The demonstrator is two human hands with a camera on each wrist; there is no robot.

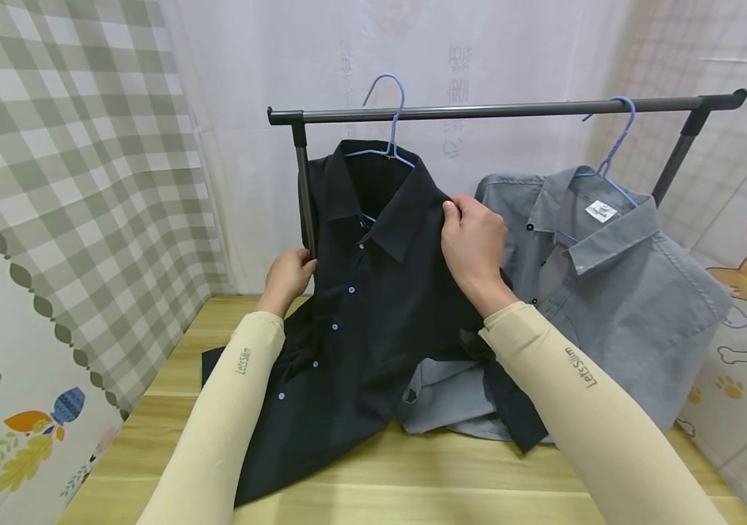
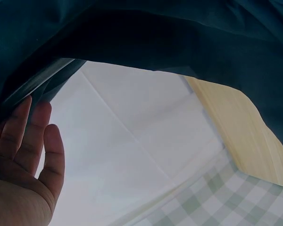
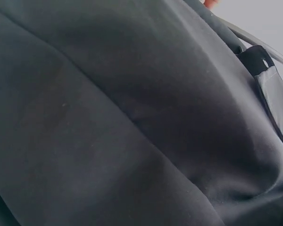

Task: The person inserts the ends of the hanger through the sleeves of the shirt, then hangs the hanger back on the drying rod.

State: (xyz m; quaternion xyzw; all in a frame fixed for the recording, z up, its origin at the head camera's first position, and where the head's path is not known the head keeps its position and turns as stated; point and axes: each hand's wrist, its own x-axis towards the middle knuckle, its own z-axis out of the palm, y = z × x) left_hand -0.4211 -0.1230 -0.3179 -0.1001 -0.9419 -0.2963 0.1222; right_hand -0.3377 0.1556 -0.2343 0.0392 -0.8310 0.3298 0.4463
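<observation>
A black button-up shirt (image 1: 373, 306) hangs on a blue hanger (image 1: 391, 131), its lower part spread over the wooden tabletop. My right hand (image 1: 474, 240) pinches the shirt's shoulder on the right side. In the right wrist view, dark shirt cloth (image 3: 108, 155) fills most of the picture, with one fingertip (image 3: 210, 4) at the top edge. Left of the shirt front, my left hand (image 1: 290, 275) grips the rack's left post (image 1: 305, 189), thumb toward me. Up close, its fingers (image 2: 52, 160) curve toward the dark post (image 2: 35, 82), with black cloth around it; the thumb is mostly hidden.
A dark metal rail (image 1: 498, 111) carries both hangers. To the right hangs a grey shirt (image 1: 642, 292) on another blue hanger (image 1: 619, 138), overlapped by a black sleeve (image 1: 514, 408). Below is the wooden tabletop (image 1: 425, 481); a green checked cloth (image 1: 84, 146) covers the left wall.
</observation>
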